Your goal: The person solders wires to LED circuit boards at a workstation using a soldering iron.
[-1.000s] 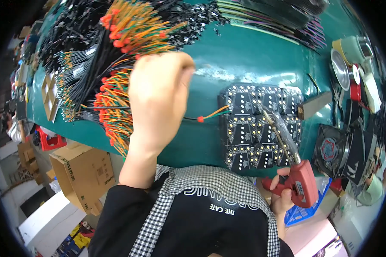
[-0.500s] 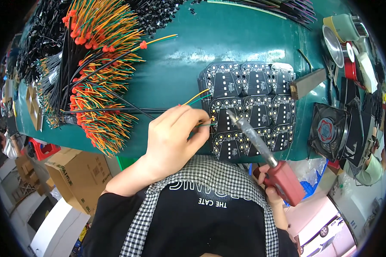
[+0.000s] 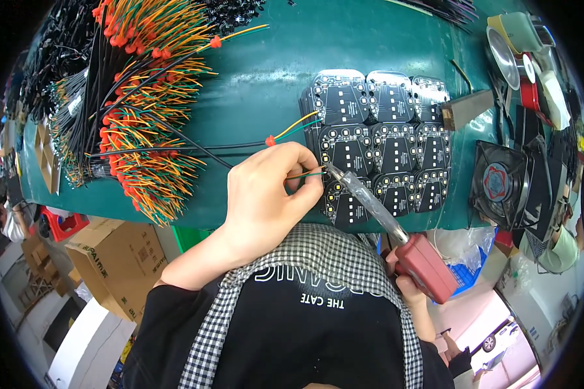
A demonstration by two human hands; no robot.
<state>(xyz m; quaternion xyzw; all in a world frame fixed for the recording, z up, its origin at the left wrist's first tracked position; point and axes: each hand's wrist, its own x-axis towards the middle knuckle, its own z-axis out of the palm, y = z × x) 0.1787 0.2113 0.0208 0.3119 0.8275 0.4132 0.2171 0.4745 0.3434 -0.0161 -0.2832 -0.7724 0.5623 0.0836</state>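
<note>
My left hand (image 3: 266, 188) pinches a cable with thin orange and green wires (image 3: 305, 174). Their ends reach the left edge of a stacked panel of black circuit boards (image 3: 348, 155). In my right hand (image 3: 409, 288) is a red soldering gun (image 3: 428, 267), its handle hiding most of the fingers. The gun's metal tip (image 3: 332, 168) meets the board's edge where the wire ends are; whether it touches them is too small to tell. Above my left hand, another cable's yellow and green wires (image 3: 298, 123) run to the panel's upper left board.
Bundles of black cables with orange and green ends (image 3: 152, 129) fill the left of the green table (image 3: 266, 84). A metal block (image 3: 467, 110) rests against the panel's right edge. Beyond it are a black fan (image 3: 496, 181), a metal bowl (image 3: 503, 58) and a yellow-green container (image 3: 519, 35).
The soldering gun's tip has moved left, from over a board to the wire ends at its edge. My left hand's fingers have shifted slightly, bringing the wires to the edge.
</note>
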